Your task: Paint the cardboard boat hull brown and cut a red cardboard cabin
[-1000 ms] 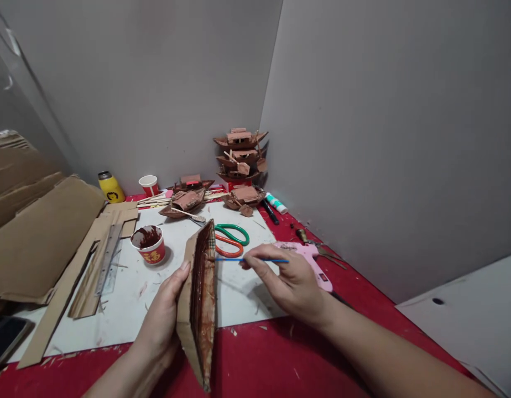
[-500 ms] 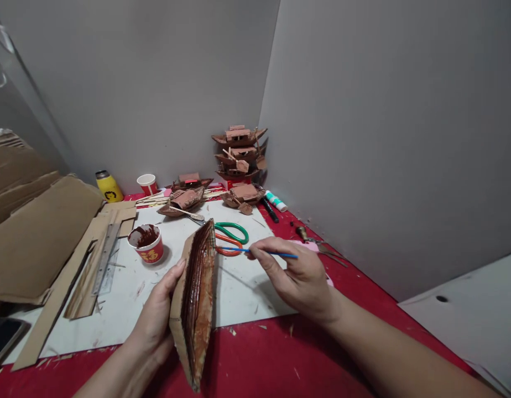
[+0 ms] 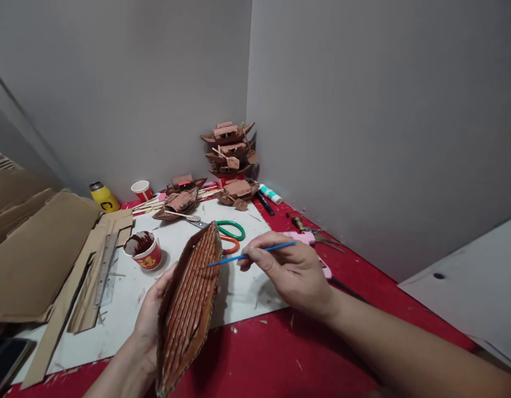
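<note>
My left hand (image 3: 150, 318) grips a small cardboard boat hull (image 3: 189, 304) from its left side, with the fingers hidden behind it. The hull is tilted so its ribbed inside, wet with reddish-brown paint, faces me. In my right hand (image 3: 291, 271), a thin blue paintbrush (image 3: 234, 259) is pinched between thumb and fingers, its tip at the upper inside of the hull. A red and white paper cup (image 3: 150, 260) smeared with brown paint stands left of the hull. Scissors with green and orange handles (image 3: 231, 231) lie just behind the hull.
Finished brown model boats (image 3: 228, 146) are stacked in the corner, with others (image 3: 181, 202) in front. Cardboard sheets (image 3: 40, 249) and a clear ruler (image 3: 105, 268) lie left. A yellow bottle (image 3: 105, 198), a second cup (image 3: 142, 190), a glue stick (image 3: 271, 194) and pliers (image 3: 328, 240) line the back and right.
My left hand has turned the hull so its inside faces me more fully. The brush tip has moved from the hull's far edge down onto its inside. The view has shifted slightly.
</note>
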`<action>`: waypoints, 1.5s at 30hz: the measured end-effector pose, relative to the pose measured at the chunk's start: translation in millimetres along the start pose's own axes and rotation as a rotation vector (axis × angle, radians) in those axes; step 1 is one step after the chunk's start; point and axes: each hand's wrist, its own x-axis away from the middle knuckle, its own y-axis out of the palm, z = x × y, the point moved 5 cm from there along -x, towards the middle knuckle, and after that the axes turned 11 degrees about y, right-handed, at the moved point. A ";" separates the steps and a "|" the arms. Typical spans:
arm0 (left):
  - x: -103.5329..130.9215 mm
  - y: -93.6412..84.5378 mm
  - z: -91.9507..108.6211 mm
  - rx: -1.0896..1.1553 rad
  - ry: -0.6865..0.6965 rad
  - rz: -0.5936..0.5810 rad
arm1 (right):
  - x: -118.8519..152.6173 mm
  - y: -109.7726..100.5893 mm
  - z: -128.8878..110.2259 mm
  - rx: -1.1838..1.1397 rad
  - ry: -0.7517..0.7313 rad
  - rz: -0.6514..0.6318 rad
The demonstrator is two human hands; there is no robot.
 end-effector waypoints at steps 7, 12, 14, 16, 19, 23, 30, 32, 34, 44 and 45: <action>8.1 10.3 -5.2 -0.085 -0.185 -0.002 | -1.9 -2.1 1.9 0.068 -0.147 0.028; 4.6 2.5 0.4 -0.056 -0.003 0.152 | -5.3 -17.0 6.5 0.097 -0.103 0.220; 3.5 -1.3 1.6 0.002 0.026 0.167 | -3.9 -19.5 5.8 0.033 -0.076 0.265; 3.3 -2.9 4.3 0.081 0.050 0.138 | -2.2 -19.5 4.4 -0.026 -0.055 0.285; 5.1 -3.9 15.0 0.185 0.152 0.075 | -1.9 -18.8 3.6 -0.079 0.002 0.315; 11.7 -7.2 35.7 0.203 0.349 0.041 | -6.3 -16.7 9.8 -0.209 0.164 0.292; 30.1 -4.1 63.0 0.032 0.698 -0.008 | -1.1 11.8 23.0 -0.543 0.326 -0.085; 34.5 -2.5 63.0 0.006 0.751 0.004 | 4.1 21.5 21.7 -0.583 0.315 -0.184; 36.8 -0.9 59.2 -0.015 0.766 0.013 | 8.4 28.1 19.4 -0.590 0.321 -0.236; 44.8 5.1 31.5 -0.150 0.817 0.075 | 14.4 39.5 15.0 -0.829 0.461 -0.288; 45.2 7.8 29.1 -0.161 0.819 0.065 | 14.3 40.4 15.1 -0.850 0.460 -0.284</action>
